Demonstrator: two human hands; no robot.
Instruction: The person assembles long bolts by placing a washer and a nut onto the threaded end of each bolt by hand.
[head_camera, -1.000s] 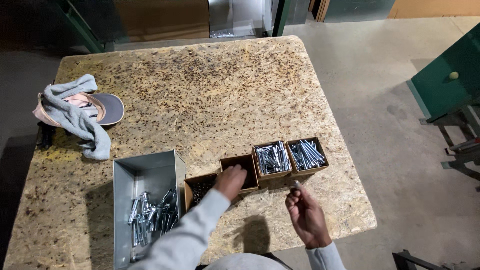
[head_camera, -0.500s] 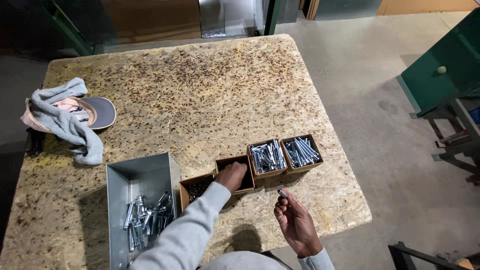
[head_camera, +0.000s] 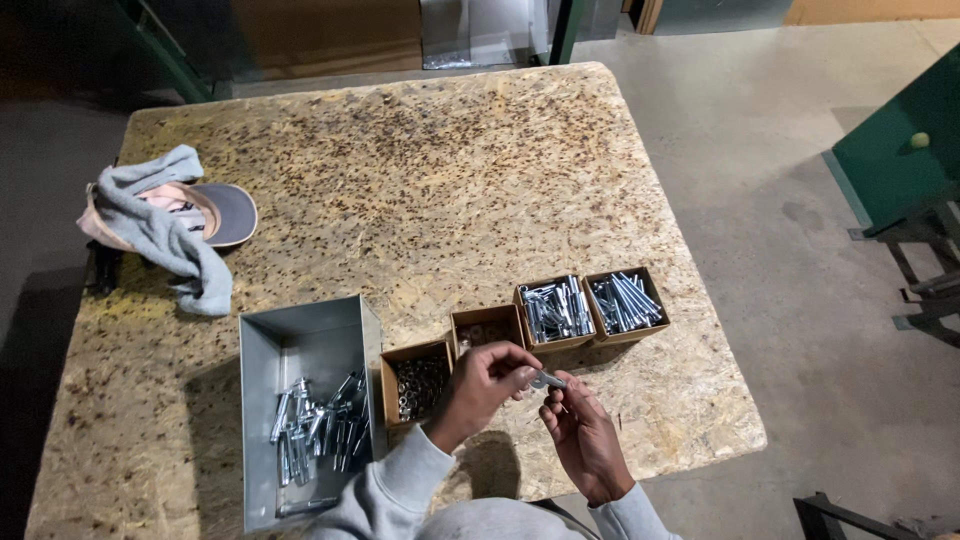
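Note:
My left hand (head_camera: 487, 384) and my right hand (head_camera: 581, 432) meet just in front of a row of small cardboard boxes. Between their fingertips they hold a short silver bolt (head_camera: 546, 380); the right hand grips it from below and the left pinches something small at its end. Behind the hands, one box (head_camera: 487, 325) holds washers, another box (head_camera: 418, 384) holds small dark nuts, and two boxes (head_camera: 556, 310) (head_camera: 626, 302) hold silver bolts.
A grey metal bin (head_camera: 302, 345) with several assembled bolts stands at the front left of the chipboard table (head_camera: 420, 190). A cap with a grey cloth (head_camera: 165, 225) lies at the left edge. Concrete floor and a green cabinet (head_camera: 895, 150) are to the right.
My left hand has left the washer box and come to the right hand. The right hand with the bolt has risen slightly to meet it.

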